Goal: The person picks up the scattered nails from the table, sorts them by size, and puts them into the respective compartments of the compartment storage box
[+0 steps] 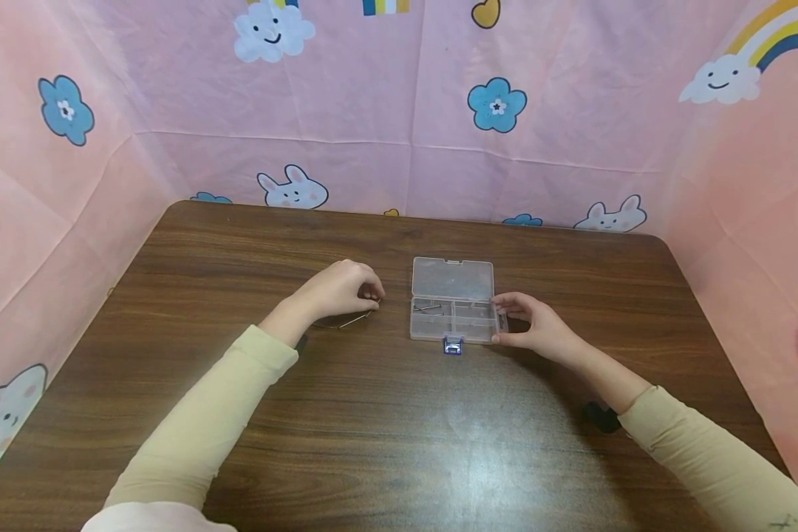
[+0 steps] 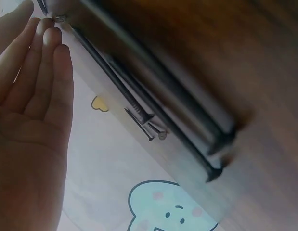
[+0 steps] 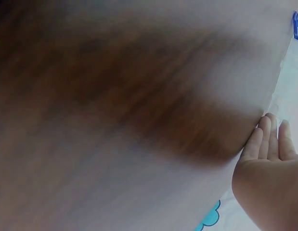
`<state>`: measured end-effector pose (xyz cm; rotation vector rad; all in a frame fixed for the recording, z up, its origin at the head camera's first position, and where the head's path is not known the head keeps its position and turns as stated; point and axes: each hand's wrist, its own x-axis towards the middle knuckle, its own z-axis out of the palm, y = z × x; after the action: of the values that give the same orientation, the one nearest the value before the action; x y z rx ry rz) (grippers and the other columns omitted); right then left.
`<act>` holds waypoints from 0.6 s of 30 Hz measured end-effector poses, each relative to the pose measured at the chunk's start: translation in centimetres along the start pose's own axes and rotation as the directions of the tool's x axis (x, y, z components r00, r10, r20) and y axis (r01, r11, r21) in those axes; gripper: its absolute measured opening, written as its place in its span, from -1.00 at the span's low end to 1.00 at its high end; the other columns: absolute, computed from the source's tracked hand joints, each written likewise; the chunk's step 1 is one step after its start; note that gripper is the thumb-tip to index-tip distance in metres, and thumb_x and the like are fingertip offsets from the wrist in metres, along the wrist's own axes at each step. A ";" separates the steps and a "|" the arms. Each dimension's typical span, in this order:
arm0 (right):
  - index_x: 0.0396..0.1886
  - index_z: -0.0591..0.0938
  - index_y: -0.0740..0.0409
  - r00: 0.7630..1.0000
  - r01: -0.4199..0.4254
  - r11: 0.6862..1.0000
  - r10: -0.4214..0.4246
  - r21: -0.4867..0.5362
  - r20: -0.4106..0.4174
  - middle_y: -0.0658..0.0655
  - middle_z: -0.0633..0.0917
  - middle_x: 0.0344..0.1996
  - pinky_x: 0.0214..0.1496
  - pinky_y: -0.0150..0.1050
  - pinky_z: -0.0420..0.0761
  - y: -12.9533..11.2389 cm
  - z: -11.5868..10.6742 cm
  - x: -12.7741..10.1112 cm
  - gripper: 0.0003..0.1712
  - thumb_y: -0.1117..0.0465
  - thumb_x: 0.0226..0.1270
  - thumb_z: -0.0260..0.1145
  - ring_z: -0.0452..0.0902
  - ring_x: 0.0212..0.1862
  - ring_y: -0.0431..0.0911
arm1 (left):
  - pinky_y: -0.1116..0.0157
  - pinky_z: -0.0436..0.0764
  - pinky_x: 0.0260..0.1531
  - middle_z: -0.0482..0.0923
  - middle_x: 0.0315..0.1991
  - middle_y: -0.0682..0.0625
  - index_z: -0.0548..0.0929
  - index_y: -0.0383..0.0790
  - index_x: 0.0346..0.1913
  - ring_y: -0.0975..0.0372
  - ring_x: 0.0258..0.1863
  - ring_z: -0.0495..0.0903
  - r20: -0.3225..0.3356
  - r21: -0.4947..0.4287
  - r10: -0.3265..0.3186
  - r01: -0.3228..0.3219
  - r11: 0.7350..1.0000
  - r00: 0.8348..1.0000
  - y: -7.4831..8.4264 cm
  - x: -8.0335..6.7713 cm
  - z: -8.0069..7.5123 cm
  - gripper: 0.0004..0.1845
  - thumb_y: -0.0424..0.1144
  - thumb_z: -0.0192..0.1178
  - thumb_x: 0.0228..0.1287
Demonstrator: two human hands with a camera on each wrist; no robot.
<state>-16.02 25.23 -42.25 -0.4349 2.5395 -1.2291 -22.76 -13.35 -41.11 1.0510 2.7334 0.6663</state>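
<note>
Steel nails lie loose on the dark wooden tabletop (image 1: 239, 244), and the left hand (image 1: 338, 290) hovers over them with its fingers (image 1: 371, 292) curled down at the tips, seemingly pinching one nail (image 1: 355, 320), though the head view is too small to be sure. The left wrist view shows several nails (image 2: 144, 113) side by side, long and short, with flat heads. They look stiff, light and slick, likely to roll, so I would judge the shank near the head the best place to pinch.

Just to the right sits a clear plastic box (image 1: 452, 299), lid thrown back flat, its tray divided into small compartments; a few nails already lie in the near-left compartment. A small blue latch (image 1: 453, 345) hangs at the front edge. The box looks thin and light, apt to slide.

The right hand (image 1: 535, 331) grips the box's right end, thumb and fingers curled round its edge.

No brand or writing is readable anywhere.
</note>
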 end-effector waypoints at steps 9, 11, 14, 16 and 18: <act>0.40 0.49 0.37 1.000 0.003 1.000 -0.003 0.002 -0.002 0.42 0.59 0.33 0.55 0.28 0.41 0.0 0.1 0.0 -0.29 0.32 0.32 0.55 0.49 0.41 0.34 | 0.23 0.73 -0.12 0.80 -0.18 0.00 0.85 -0.18 -0.12 0.24 -0.24 0.71 0.015 0.006 -0.004 0.004 1.000 1.000 0.1 0.1 0.3 -0.85 -0.27 0.52 0.27; 0.40 0.48 0.37 1.000 0.003 1.000 -0.003 0.005 -0.002 0.42 0.59 0.33 0.55 0.28 0.41 -0.1 0.1 0.0 -0.29 0.32 0.32 0.55 0.49 0.41 0.33 | 0.24 0.73 -0.12 0.80 -0.18 0.01 0.85 -0.17 -0.12 0.25 -0.24 0.71 0.016 0.009 -0.004 0.004 1.000 1.000 0.1 0.1 0.4 -0.85 -0.26 0.52 0.27; 0.41 0.48 0.38 1.000 0.001 1.000 -0.001 0.010 -0.002 0.42 0.58 0.33 0.55 0.28 0.40 -0.1 0.1 0.0 -0.29 0.33 0.32 0.55 0.48 0.41 0.34 | 0.24 0.73 -0.13 0.80 -0.20 0.01 0.85 -0.17 -0.13 0.26 -0.26 0.70 0.012 0.006 -0.006 0.006 1.000 1.000 0.2 0.2 0.5 -0.85 -0.27 0.53 0.26; 0.41 0.48 0.38 1.000 -0.001 1.000 0.001 0.014 -0.001 0.42 0.58 0.34 0.55 0.28 0.40 -0.1 0.0 0.0 -0.28 0.33 0.32 0.55 0.48 0.42 0.34 | 0.25 0.73 -0.14 0.80 -0.21 0.02 0.85 -0.18 -0.13 0.26 -0.27 0.70 0.009 -0.001 -0.013 0.013 1.000 1.000 0.2 0.3 0.6 -0.85 -0.28 0.52 0.27; 0.41 0.47 0.37 1.000 -0.002 1.000 0.002 0.013 0.000 0.42 0.58 0.34 0.56 0.28 0.40 -0.1 0.0 0.0 -0.28 0.33 0.32 0.55 0.48 0.41 0.33 | 0.25 0.73 -0.15 0.81 -0.22 0.02 0.85 -0.18 -0.14 0.26 -0.28 0.71 0.007 -0.013 -0.023 0.023 1.000 1.000 0.2 0.4 0.6 -0.87 -0.30 0.51 0.28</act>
<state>-15.99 25.14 -42.14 -0.4290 2.5294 -1.2446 -22.74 -12.72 -41.55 1.0158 2.7271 0.6742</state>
